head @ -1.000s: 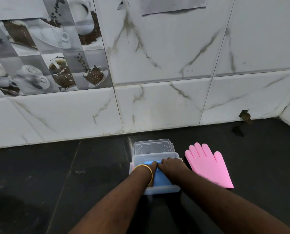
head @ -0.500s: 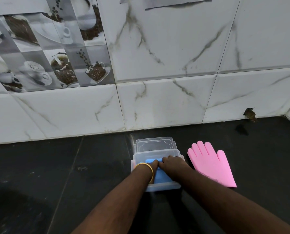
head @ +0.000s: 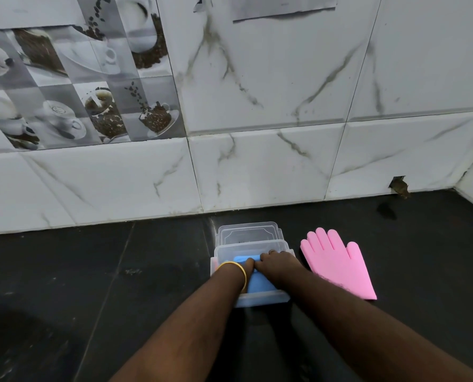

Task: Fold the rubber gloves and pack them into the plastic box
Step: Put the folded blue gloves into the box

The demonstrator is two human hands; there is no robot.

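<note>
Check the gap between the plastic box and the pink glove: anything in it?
Nothing: in the head view only bare dark counter separates the plastic box from the pink glove, which lies flat to its right.

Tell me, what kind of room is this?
Probably a kitchen: white marble-look wall tiles, a panel of coffee-cup picture tiles, and a dark stone counter where someone packs gloves.

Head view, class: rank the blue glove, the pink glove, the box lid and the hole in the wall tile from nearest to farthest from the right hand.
1. blue glove: in the plastic box, under the right hand.
2. box lid: just behind the box.
3. pink glove: flat on the counter, right of the box; close to the lid's rank.
4. hole in the wall tile: far right, at the wall's base.
</note>
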